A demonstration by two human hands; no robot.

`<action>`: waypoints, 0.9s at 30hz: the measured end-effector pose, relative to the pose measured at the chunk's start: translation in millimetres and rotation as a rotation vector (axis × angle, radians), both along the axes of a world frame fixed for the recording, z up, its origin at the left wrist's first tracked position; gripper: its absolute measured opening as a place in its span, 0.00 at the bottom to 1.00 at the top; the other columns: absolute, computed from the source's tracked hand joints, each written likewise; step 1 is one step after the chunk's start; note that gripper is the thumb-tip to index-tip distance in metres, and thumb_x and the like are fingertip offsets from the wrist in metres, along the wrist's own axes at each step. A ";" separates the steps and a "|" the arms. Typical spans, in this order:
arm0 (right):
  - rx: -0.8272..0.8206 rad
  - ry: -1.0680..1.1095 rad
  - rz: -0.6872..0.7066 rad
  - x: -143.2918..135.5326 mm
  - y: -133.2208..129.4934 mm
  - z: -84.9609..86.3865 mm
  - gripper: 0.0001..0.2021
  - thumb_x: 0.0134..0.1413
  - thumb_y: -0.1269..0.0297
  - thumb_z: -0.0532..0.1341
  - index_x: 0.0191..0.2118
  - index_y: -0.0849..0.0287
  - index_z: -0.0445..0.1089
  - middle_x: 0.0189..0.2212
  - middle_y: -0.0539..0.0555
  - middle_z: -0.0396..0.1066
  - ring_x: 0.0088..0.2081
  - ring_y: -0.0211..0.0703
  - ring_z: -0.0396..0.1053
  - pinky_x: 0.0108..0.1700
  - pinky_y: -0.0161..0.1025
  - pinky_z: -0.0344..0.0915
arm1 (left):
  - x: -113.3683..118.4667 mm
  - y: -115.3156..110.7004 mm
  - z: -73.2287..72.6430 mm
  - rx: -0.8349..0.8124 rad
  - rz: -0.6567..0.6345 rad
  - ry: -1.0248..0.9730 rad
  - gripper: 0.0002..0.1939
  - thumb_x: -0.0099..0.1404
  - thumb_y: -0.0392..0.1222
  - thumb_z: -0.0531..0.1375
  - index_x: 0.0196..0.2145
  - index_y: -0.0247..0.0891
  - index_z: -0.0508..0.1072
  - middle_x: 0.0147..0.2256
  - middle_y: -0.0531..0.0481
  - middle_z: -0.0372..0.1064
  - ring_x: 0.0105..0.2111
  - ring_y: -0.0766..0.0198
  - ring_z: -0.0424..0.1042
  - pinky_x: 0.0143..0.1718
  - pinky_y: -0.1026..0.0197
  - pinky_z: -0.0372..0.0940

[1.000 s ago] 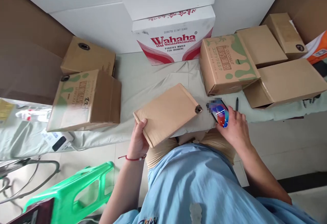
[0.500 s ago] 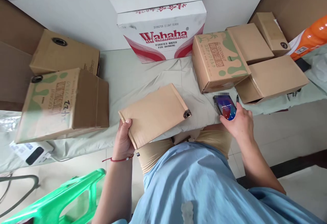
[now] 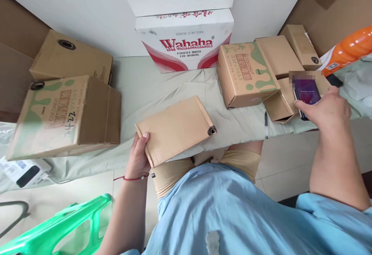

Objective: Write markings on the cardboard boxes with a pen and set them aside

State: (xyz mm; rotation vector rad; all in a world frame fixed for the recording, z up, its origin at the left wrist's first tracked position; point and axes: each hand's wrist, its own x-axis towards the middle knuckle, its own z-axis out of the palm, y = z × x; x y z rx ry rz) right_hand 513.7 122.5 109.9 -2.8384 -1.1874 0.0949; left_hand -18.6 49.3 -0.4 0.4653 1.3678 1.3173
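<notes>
My left hand (image 3: 140, 148) is closed on the near left corner of a flat brown cardboard box (image 3: 174, 129), thumb on top. The box is tilted above the cloth, and its right corner has a dark-rimmed hole. Over at the right, my right hand (image 3: 333, 107) grips a smartphone (image 3: 306, 94) with its screen lit, raised in front of an open-ended brown box (image 3: 279, 105). A black pen (image 3: 266, 125) lies on the cloth to the left of that box.
Coconut boxes stand at left (image 3: 55, 115) and right (image 3: 247, 73). A white Wahaha carton (image 3: 186, 45) is at the back. An orange bottle (image 3: 348, 51) lies far right. A white device (image 3: 26, 171) sits at the left edge; a green stool (image 3: 66, 224) is below.
My right hand has lifted the phone off the cloth and carried it right, to the open-ended box. The pen now shows fully. My left hand and the flat box have barely moved.
</notes>
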 end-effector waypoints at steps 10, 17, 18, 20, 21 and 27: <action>0.519 0.762 0.722 -103.8 -84.5 -65.6 0.29 0.73 0.41 0.63 0.69 0.53 0.70 0.63 0.65 0.76 0.62 0.62 0.77 0.66 0.65 0.75 | 13.2 1.3 10.1 -0.082 -0.024 -0.045 0.36 0.54 0.59 0.81 0.54 0.40 0.77 0.53 0.41 0.82 0.60 0.39 0.81 0.58 0.46 0.80; 0.295 1.333 0.713 -171.8 -95.1 -114.7 0.42 0.60 0.38 0.74 0.74 0.50 0.66 0.70 0.62 0.74 0.68 0.61 0.75 0.69 0.57 0.75 | 38.4 -6.0 40.5 0.083 -0.143 -0.024 0.38 0.63 0.79 0.69 0.54 0.43 0.83 0.61 0.41 0.80 0.68 0.35 0.73 0.60 0.44 0.78; 0.307 1.365 0.662 -170.9 -93.4 -118.9 0.41 0.61 0.37 0.73 0.73 0.49 0.68 0.67 0.61 0.76 0.65 0.60 0.78 0.67 0.57 0.76 | 40.4 -10.6 45.9 0.121 -0.136 0.008 0.37 0.64 0.77 0.70 0.56 0.45 0.84 0.63 0.42 0.78 0.69 0.36 0.72 0.61 0.45 0.77; 0.344 1.433 0.573 -166.5 -89.9 -126.0 0.36 0.60 0.36 0.72 0.68 0.47 0.70 0.62 0.59 0.79 0.61 0.59 0.79 0.64 0.56 0.78 | 44.4 -20.7 55.1 0.175 -0.145 0.088 0.35 0.61 0.67 0.77 0.59 0.47 0.83 0.66 0.43 0.76 0.69 0.39 0.71 0.63 0.48 0.75; 0.361 1.468 0.537 -164.1 -88.5 -128.9 0.34 0.60 0.36 0.72 0.65 0.46 0.72 0.59 0.58 0.80 0.60 0.59 0.79 0.63 0.55 0.78 | 47.2 -25.5 58.5 0.195 -0.163 0.120 0.35 0.59 0.60 0.80 0.61 0.47 0.82 0.66 0.43 0.76 0.69 0.40 0.71 0.63 0.49 0.74; 0.402 1.574 0.438 -158.0 -88.1 -142.5 0.30 0.59 0.39 0.72 0.61 0.46 0.71 0.50 0.56 0.80 0.52 0.54 0.79 0.57 0.54 0.80 | 70.0 -33.1 57.1 0.273 -0.150 0.130 0.41 0.57 0.55 0.83 0.64 0.52 0.76 0.66 0.43 0.74 0.66 0.44 0.74 0.62 0.50 0.74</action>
